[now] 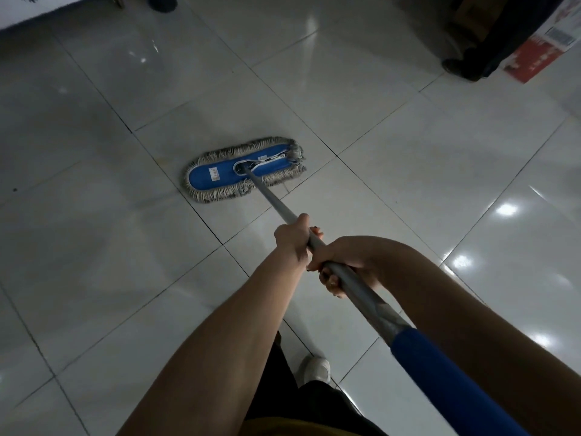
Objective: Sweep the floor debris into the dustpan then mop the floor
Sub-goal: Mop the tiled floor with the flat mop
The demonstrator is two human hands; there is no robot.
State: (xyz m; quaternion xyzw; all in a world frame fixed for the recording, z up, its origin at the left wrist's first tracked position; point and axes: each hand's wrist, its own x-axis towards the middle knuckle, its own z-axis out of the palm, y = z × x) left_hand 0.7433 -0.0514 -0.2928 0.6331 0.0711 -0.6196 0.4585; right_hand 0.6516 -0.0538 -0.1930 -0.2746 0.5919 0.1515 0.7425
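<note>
A flat mop with a blue head (217, 174) and a grey string fringe lies flat on the glossy white tile floor (408, 158) ahead of me. Its grey metal handle (273, 206) runs back toward me and ends in a blue grip sleeve (440, 369) at the lower right. My left hand (294, 242) grips the handle further down the shaft. Just behind it, my right hand (342, 262) is wrapped around the same shaft. No dustpan or debris pile is in view.
Another person's dark shoes and trousers (465, 62) stand at the top right beside a red and white box (531, 56). A dark shoe (162, 3) and a white mat edge (37, 11) sit at the top left. My own white shoe (316, 369) is below.
</note>
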